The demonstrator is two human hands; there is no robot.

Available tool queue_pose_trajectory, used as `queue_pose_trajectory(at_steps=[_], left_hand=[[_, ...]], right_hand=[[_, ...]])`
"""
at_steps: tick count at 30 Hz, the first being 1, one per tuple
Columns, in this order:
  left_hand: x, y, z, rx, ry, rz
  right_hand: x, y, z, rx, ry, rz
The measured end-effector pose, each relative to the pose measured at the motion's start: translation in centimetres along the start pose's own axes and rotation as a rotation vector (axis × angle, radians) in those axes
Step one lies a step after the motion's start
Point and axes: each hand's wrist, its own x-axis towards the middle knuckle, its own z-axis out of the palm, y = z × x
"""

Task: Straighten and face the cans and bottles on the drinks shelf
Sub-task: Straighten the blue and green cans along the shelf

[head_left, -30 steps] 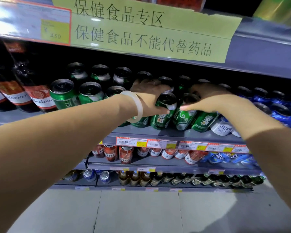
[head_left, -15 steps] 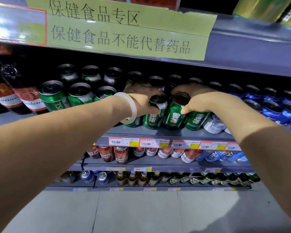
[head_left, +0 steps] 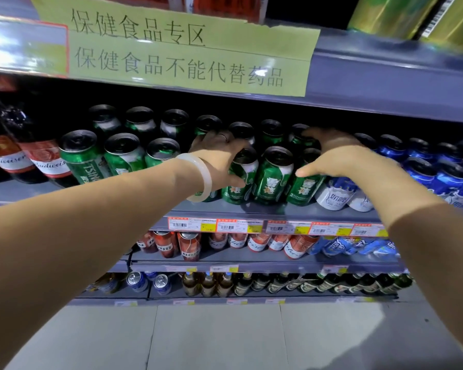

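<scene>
A dim shop aisle with grey metal shelving fills my view, and the drinks shelf I am working on runs across the middle, under a green paper sign taped to the edge of the shelf above. My left hand is wrapped around the leftmost of three green cans with white characters at the near edge, thumb in front and fingers curled behind it. My right hand cups the rightmost one of that trio, thumb on its near face and fingers reaching over to the cans behind; both hands are closed on cans, not spread wide. These three already stand close together with their labels towards me, so I judge this cluster nearly faced. To the left, the Tsingtao cans stand upright in rows, but their labels turn different ways and look as if they need turning; the Budweiser bottles beyond them show their labels. To the right, the white cans lean somewhat, and the blue cans farther right look untouched. The lower shelves of red cans and brown bottles also seem left to do.
</scene>
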Motion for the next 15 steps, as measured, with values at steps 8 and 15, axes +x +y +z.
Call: queue_pose_trajectory(at_steps=[8, 15], left_hand=[[-0.09, 0.34, 0.72, -0.005, 0.010, -0.055], [-0.66, 0.39, 0.85, 0.009, 0.071, -0.062]], right_hand=[[-0.28, 0.38, 0.47, -0.190, -0.033, -0.007], [-0.28, 0.67, 0.59, -0.166, -0.035, -0.034]])
